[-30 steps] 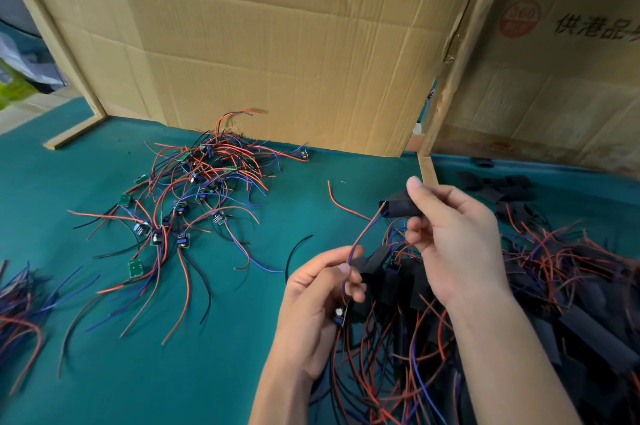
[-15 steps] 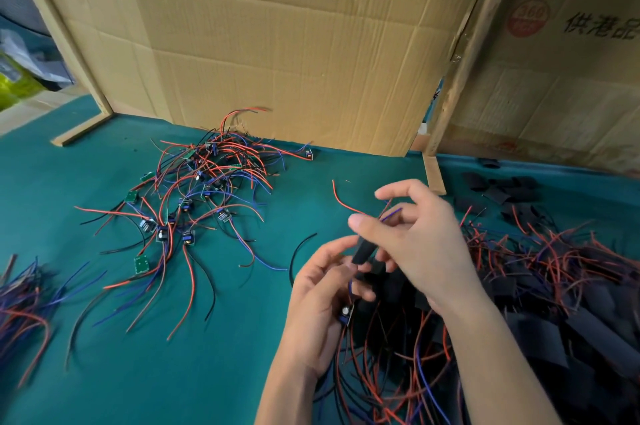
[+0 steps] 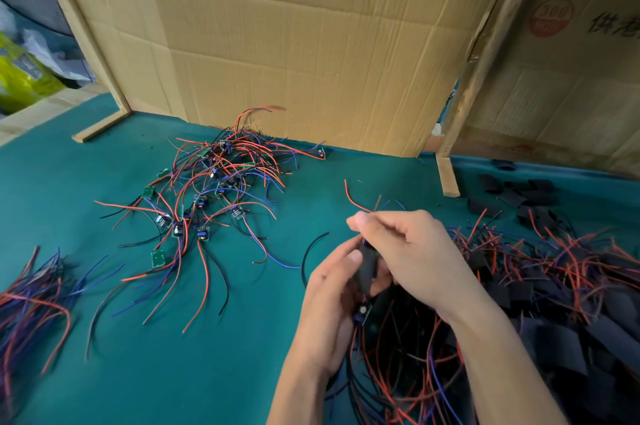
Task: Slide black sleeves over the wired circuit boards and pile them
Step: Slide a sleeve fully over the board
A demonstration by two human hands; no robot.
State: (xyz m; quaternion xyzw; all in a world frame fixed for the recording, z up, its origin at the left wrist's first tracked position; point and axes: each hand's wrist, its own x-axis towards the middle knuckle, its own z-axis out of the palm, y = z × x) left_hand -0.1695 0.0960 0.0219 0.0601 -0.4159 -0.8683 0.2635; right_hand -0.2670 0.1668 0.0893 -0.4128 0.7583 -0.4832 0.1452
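Observation:
My left hand point(image 3: 329, 303) grips a small wired circuit board point(image 3: 362, 312), whose end shows below my fingers. My right hand point(image 3: 408, 251) pinches a black sleeve point(image 3: 367, 268) just above that board, over its wires; red and blue wire ends stick out past my right fingers. A heap of bare wired boards point(image 3: 207, 202) lies on the green table at centre left. A pile of sleeved boards point(image 3: 519, 303) with red, blue and black wires lies under and right of my hands. Loose black sleeves point(image 3: 519, 196) lie at the far right.
A bundle of loose wires point(image 3: 31, 296) lies at the left edge. One black wire point(image 3: 311, 248) curves on the green table point(image 3: 104, 372) left of my hands. Upright cardboard panels point(image 3: 311, 43) with wooden strips close off the back.
My right hand has brought the black sleeve down along the wires, from raised above and apart to right against my left hand and the board.

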